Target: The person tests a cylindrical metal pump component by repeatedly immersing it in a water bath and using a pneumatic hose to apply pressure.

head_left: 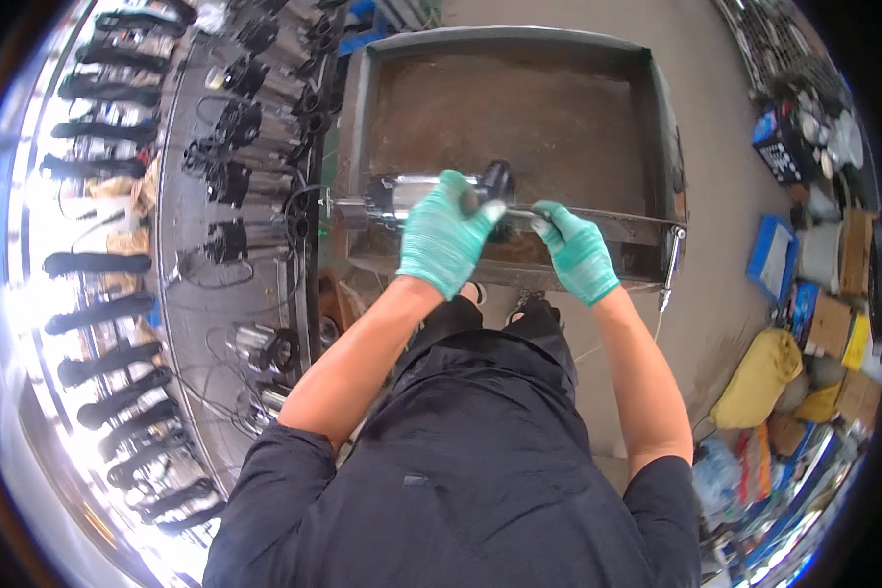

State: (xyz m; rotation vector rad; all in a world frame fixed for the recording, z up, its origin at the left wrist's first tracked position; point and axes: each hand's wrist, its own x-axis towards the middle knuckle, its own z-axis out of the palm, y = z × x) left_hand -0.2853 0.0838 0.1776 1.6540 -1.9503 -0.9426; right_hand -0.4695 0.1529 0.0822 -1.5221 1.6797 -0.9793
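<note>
A silvery cylindrical motor-like unit with a black end piece [500, 183] lies level over the near part of a large rectangular metal tank [363, 108]. My left hand [446, 235], in a green glove, is closed over the right part of this unit and hides much of it. My right hand [576, 250], gloved alike, pinches a thin dark rod [521, 212] just right of the black end piece. From there a thin bar [617, 216] runs on to the tank's right rim. I cannot tell whether rod and bar are one piece.
A slim metal fitting [670, 269] hangs at the tank's right rim. Along my left, a workbench [191, 323] carries several similar motor units [230, 186] with cables. Black handle-like parts [98, 265] line up beyond it. To the right lie a yellow sack [758, 377], boxes and a blue tray [772, 257].
</note>
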